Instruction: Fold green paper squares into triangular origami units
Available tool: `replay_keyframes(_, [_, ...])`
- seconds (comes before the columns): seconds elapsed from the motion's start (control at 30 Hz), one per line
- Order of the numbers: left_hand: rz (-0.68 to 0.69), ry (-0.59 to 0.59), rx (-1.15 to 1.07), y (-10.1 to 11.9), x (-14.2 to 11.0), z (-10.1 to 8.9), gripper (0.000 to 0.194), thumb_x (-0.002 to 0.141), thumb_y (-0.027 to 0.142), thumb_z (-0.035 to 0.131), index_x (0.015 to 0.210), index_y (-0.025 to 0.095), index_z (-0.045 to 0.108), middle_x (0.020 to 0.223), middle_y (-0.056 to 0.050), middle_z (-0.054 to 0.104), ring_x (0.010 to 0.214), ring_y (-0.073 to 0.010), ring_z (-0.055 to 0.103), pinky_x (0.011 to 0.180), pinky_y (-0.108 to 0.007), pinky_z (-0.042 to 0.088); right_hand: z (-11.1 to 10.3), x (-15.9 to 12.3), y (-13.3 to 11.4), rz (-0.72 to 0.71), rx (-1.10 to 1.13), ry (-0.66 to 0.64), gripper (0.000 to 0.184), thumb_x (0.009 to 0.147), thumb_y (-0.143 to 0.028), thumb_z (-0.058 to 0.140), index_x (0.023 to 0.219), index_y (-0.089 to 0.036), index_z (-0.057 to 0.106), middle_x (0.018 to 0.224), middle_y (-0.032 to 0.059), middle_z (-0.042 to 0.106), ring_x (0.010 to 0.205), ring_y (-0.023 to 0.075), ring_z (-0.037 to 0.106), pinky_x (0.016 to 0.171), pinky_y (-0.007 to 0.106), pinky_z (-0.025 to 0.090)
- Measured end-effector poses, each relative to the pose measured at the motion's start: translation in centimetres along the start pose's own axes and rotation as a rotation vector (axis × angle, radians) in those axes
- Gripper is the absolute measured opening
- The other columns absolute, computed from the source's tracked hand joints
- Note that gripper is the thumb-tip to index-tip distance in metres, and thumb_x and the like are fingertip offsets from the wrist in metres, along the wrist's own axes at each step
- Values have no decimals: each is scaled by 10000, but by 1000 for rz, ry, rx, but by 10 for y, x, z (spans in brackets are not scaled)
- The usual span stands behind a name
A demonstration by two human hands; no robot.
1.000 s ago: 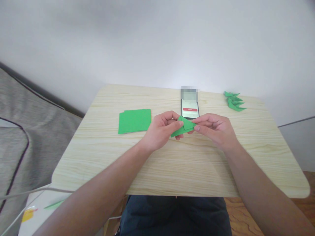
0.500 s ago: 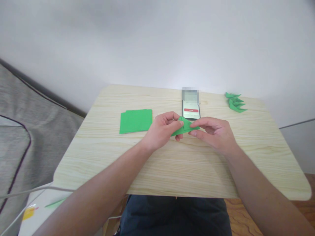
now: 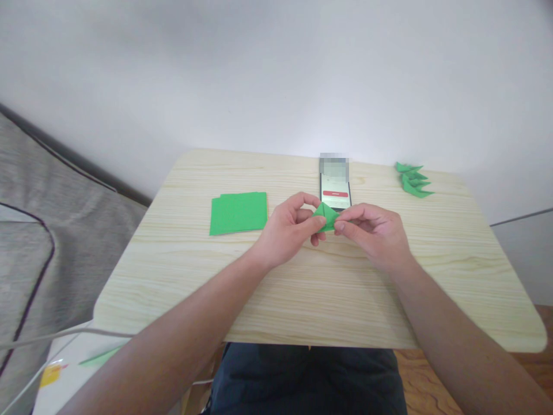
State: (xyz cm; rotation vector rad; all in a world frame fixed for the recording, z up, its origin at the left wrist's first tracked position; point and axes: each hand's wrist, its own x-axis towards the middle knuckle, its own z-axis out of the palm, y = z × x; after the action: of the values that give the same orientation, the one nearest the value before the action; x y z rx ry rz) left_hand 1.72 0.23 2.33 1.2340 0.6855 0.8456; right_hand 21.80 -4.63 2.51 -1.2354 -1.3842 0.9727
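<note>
A small piece of folded green paper (image 3: 327, 213) is held between both hands just above the table, in front of the phone. My left hand (image 3: 290, 229) pinches its left side, thumb on the near face and fingers behind. My right hand (image 3: 375, 231) is closed on its right corner with thumb and index finger. A crease runs down the paper from its pointed top. Fingertips cover both lower ends of it.
Left of my hands lies a stack of green paper sheets (image 3: 239, 214). A phone (image 3: 336, 187) with a lit screen lies behind the folded paper. Several folded green paper pieces (image 3: 415, 180) sit at the back right of the wooden table (image 3: 319, 294). A pale wall (image 3: 276, 75) borders the back.
The paper's right end no longer sticks out past my right fingers; it looks shorter, with its peak more centred. My right thumb and index finger have closed together on it.
</note>
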Motion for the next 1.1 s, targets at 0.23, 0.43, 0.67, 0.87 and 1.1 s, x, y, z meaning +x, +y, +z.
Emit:
replay_keyframes(0.23, [265, 49, 195, 1, -4, 4, 279, 794, 182, 823, 1005, 193, 641, 871, -7, 688, 805, -134, 617, 756, -286, 469, -1, 5, -4, 80, 67, 14, 116, 808, -290, 849, 800, -211, 764, 725, 10, 756, 670, 155, 689, 649, 292, 556])
replay_keyframes(0.43, [246, 118, 272, 0, -4, 3, 117, 824, 226, 797, 828, 165, 697, 785, -29, 701, 735, -142, 588, 709, -313, 441, -2, 6, 3, 101, 187, -39, 90, 834, -283, 836, 833, -217, 775, 721, 3, 759, 686, 153, 703, 699, 303, 577])
replay_keyframes(0.67, [195, 123, 181, 1, -4, 4, 154, 839, 277, 807, 835, 153, 716, 734, -26, 701, 674, -135, 617, 644, -289, 459, 0, 7, 10, 112, 268, -25, 143, 809, -284, 868, 829, -212, 746, 726, -2, 757, 679, 152, 712, 686, 297, 574])
replay_keyframes(0.87, [149, 112, 75, 2, -4, 4, 171, 850, 274, 798, 904, 153, 690, 772, -18, 706, 667, -132, 664, 672, -280, 529, 1, 7, 7, 113, 262, -31, 177, 804, -310, 874, 821, -205, 732, 758, 9, 770, 670, 158, 719, 690, 320, 598])
replay_keyframes(1.1, [125, 73, 61, 2, -4, 2, 183, 869, 279, 783, 953, 146, 690, 751, -21, 707, 680, -138, 678, 692, -279, 557, -2, 7, 11, 130, 289, -17, 207, 807, -328, 869, 877, -217, 709, 750, 5, 783, 652, 190, 742, 678, 370, 620])
